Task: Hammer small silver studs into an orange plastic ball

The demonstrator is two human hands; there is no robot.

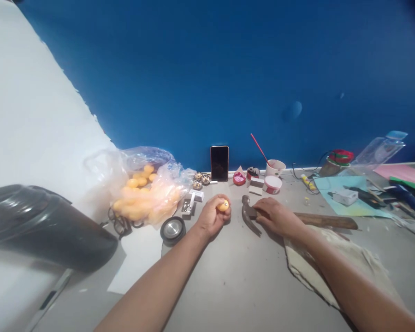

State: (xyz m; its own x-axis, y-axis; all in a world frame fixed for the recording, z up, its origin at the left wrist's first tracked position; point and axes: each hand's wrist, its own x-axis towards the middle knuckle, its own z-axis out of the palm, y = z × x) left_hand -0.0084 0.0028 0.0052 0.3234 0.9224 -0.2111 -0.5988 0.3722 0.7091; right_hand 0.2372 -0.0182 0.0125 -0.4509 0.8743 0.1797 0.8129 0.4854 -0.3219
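My left hand (212,216) is closed around a small yellow ball (223,205) held just above the grey table (228,276). My right hand (275,216) lies on a claw hammer (249,216), fingers wrapped over the neck just behind the metal head. Its wooden handle (327,221) runs off to the right along the table. A clear plastic bag (148,189) with several more yellow balls sits to the left of my left hand.
A phone (219,162) leans on the blue wall. Small tins, a cup with a red stick (274,167), a round metal lid (173,229), a cloth (318,267), paper sheets and tools at right, a dark rounded object (44,226) at left.
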